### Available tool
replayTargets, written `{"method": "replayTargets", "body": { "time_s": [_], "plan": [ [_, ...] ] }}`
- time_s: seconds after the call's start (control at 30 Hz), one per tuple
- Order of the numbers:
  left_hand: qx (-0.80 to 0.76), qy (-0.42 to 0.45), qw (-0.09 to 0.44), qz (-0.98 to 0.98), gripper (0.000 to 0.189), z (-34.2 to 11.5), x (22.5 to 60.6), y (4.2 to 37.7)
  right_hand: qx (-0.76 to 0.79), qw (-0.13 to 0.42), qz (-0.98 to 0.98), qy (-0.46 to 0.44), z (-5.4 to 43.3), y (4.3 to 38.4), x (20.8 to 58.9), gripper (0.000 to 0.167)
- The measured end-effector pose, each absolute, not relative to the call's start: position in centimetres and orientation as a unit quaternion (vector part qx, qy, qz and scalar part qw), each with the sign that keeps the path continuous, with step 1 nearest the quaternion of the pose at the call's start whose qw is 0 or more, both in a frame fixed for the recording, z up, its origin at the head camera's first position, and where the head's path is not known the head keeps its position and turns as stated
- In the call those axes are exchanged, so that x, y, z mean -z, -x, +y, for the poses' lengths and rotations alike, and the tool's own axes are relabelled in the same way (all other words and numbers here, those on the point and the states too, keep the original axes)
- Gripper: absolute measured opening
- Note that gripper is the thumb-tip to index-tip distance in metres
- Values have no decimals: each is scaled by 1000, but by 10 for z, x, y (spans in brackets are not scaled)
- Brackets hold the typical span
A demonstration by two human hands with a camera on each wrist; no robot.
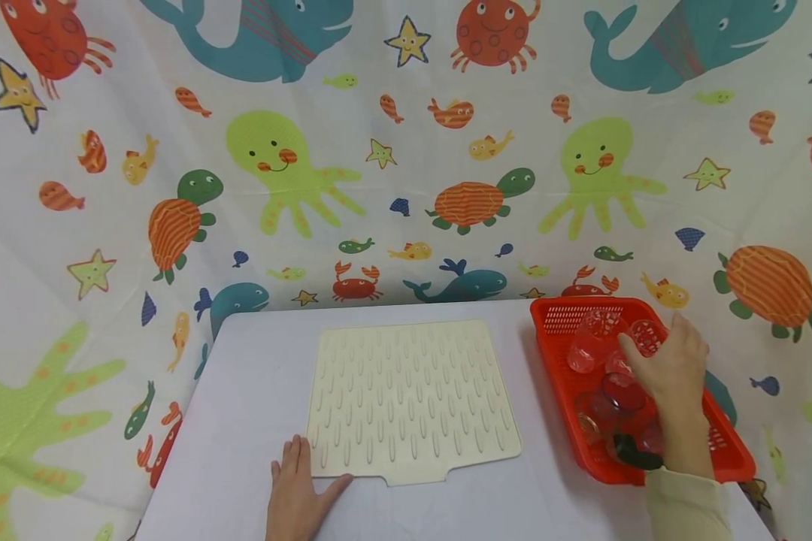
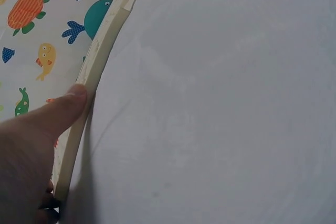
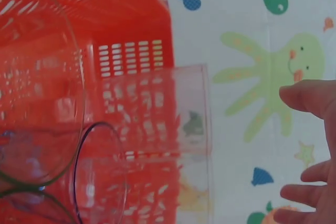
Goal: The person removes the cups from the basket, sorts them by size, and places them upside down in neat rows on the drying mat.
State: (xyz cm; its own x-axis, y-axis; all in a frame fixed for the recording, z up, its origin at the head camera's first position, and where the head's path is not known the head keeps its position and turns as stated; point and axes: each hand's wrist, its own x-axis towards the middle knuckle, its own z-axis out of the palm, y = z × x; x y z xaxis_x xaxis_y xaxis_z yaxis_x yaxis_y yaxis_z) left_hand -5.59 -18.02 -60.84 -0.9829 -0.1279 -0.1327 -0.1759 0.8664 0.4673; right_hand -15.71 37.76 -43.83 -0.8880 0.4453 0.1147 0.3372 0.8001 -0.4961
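Note:
A cream drying mat with raised ribs lies on the white table. At its near left corner my left hand touches it, the fingers straight along the left side and the thumb at the front edge. The left wrist view shows that thumb against the mat's rim. Over the red basket, on the right, hovers my right hand, with fingers apart and holding nothing. Several clear drinking glasses lie or stand in the basket, among them a dark-rimmed glass. The right wrist view shows a clear glass near that hand.
A dark green object sits at the basket's near end, partly covered by the right forearm. Behind the table and along its sides hangs a sea-animal curtain. White table surface shows left of the mat.

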Motion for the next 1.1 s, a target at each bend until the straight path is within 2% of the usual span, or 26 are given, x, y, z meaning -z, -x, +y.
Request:
{"method": "replayTargets", "body": {
  "time_s": [0.3, 0.5, 0.87, 1.1],
  "plan": [
    [-267, 72, 42, 960, 119, -183, 608, 55, -263, 95, -931, 235, 397, 155, 447, 104],
    [-283, 81, 58, 954, 120, -186, 607, 55, -263, 79, -933, 232, 405, 154, 455, 107],
    [-282, 80, 57, 954, 118, -186, 607, 55, -264, 45, -935, 232, 419, 158, 461, 113],
    [-281, 84, 56, 954, 119, -186, 608, 54, -272, 21, -931, 242, 424, 163, 464, 110]
  ]
}}
